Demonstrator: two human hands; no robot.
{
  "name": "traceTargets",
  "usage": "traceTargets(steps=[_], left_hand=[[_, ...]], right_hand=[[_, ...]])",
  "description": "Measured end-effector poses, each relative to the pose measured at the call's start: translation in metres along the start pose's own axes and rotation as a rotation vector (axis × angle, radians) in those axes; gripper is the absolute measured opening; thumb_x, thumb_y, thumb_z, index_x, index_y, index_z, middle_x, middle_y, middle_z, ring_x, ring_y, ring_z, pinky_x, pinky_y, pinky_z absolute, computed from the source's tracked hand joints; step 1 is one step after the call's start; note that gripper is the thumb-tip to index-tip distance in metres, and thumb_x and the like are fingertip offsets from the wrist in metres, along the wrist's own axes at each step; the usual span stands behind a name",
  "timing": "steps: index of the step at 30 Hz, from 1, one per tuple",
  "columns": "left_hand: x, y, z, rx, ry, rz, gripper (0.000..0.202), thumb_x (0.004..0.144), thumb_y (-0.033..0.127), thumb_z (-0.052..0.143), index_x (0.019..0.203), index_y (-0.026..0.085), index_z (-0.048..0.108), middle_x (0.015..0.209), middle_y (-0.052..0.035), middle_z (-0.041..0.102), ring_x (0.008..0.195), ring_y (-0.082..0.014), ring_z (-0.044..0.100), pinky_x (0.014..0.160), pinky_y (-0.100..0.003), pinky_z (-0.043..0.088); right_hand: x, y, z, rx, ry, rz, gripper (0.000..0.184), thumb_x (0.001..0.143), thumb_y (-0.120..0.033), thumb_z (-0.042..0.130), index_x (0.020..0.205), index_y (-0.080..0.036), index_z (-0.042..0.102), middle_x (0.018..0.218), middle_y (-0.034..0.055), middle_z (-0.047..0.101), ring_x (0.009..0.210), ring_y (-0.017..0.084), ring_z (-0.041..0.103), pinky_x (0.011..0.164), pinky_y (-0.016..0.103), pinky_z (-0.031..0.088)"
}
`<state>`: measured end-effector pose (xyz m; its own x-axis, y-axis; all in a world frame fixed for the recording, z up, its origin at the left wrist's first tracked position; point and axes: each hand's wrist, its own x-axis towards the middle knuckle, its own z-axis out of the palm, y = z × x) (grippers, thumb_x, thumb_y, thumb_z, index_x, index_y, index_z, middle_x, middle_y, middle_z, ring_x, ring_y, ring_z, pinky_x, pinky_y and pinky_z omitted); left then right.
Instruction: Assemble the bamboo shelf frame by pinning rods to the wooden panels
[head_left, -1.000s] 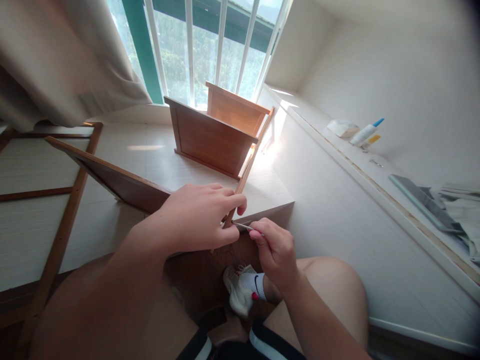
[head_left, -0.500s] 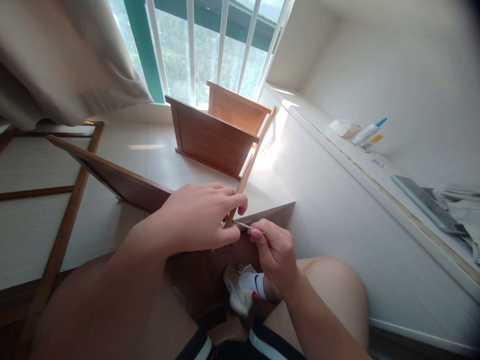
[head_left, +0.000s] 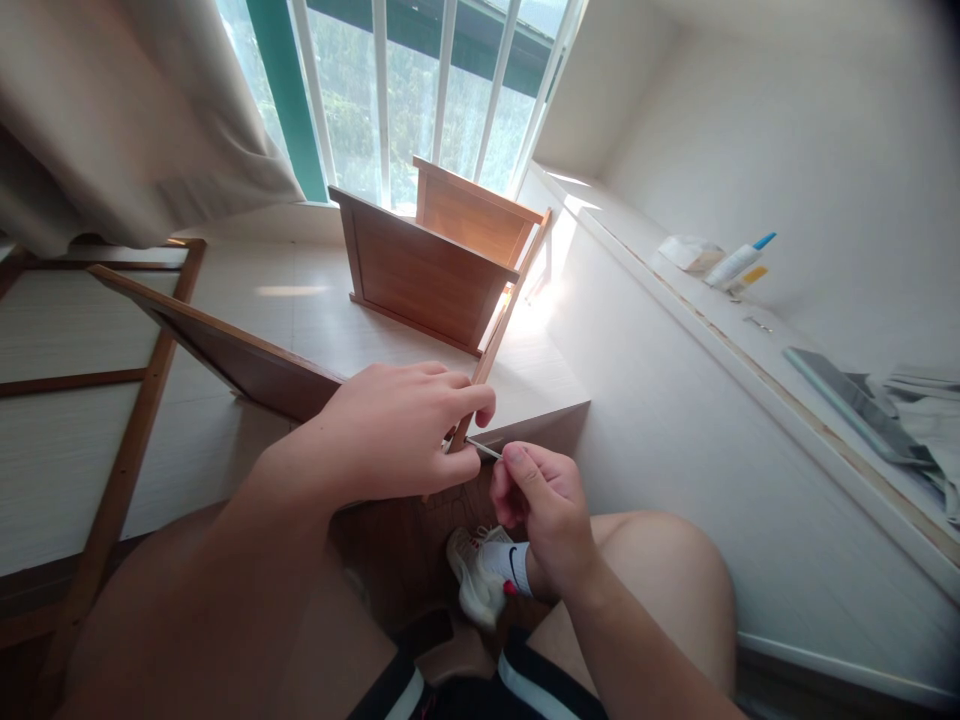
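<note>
Turning a thin metal rod (head_left: 484, 449) against a wooden bar (head_left: 497, 340), apparently, mid-frame.
The right hand (head_left: 544, 500) has rolled thumb-up, its grip pinching the rod; the left hand (head_left: 397, 430) stays clasped round the bar, seemingly steadying it.
</note>
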<state>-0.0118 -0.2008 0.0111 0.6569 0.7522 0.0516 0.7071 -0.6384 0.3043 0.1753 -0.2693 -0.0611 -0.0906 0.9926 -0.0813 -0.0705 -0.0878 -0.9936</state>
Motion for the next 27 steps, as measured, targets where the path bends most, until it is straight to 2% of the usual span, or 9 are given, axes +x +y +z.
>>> traceTargets(steps=[5, 10, 21, 27], left_hand=[[-0.001, 0.0, 0.0, 0.005, 0.002, 0.006, 0.018, 0.084, 0.045, 0.053, 0.094, 0.032, 0.059, 0.085, 0.0031, 0.066, 0.083, -0.0214, 0.06, 0.059, -0.032, 0.028], [-0.002, 0.0, -0.001, 0.004, 0.01, 0.012, 0.019, 0.084, 0.046, 0.053, 0.096, 0.032, 0.059, 0.085, 0.0033, 0.066, 0.083, -0.0211, 0.06, 0.059, -0.032, 0.028], [0.0, 0.0, 0.0, -0.009, 0.003, 0.011, 0.025, 0.084, 0.053, 0.054, 0.098, 0.033, 0.059, 0.087, 0.0036, 0.067, 0.085, -0.0205, 0.062, 0.06, -0.032, 0.028], [0.0, -0.001, 0.001, -0.008, 0.0, 0.01, 0.028, 0.084, 0.056, 0.053, 0.098, 0.033, 0.059, 0.087, 0.0034, 0.067, 0.085, -0.0213, 0.062, 0.06, -0.032, 0.029]], right_hand=[[0.001, -0.001, 0.001, 0.091, -0.004, 0.063, 0.047, 0.096, -0.047, 0.054, 0.061, -0.016, 0.054, 0.044, -0.0022, 0.05, 0.038, 0.007, 0.039, 0.039, 0.021, 0.023], [0.0, 0.001, 0.0, 0.05, 0.003, 0.024, 0.045, 0.097, -0.047, 0.054, 0.063, -0.017, 0.054, 0.047, -0.0026, 0.05, 0.041, 0.008, 0.04, 0.04, 0.021, 0.024], [-0.001, 0.002, -0.009, -0.326, -0.001, -0.274, 0.039, 0.101, -0.037, 0.048, 0.067, -0.019, 0.054, 0.058, -0.0027, 0.05, 0.052, 0.01, 0.043, 0.051, 0.025, 0.032], [0.0, 0.002, -0.013, -0.437, -0.001, -0.366, 0.033, 0.101, -0.031, 0.049, 0.071, -0.019, 0.056, 0.063, -0.0027, 0.051, 0.057, 0.011, 0.046, 0.057, 0.025, 0.035]])
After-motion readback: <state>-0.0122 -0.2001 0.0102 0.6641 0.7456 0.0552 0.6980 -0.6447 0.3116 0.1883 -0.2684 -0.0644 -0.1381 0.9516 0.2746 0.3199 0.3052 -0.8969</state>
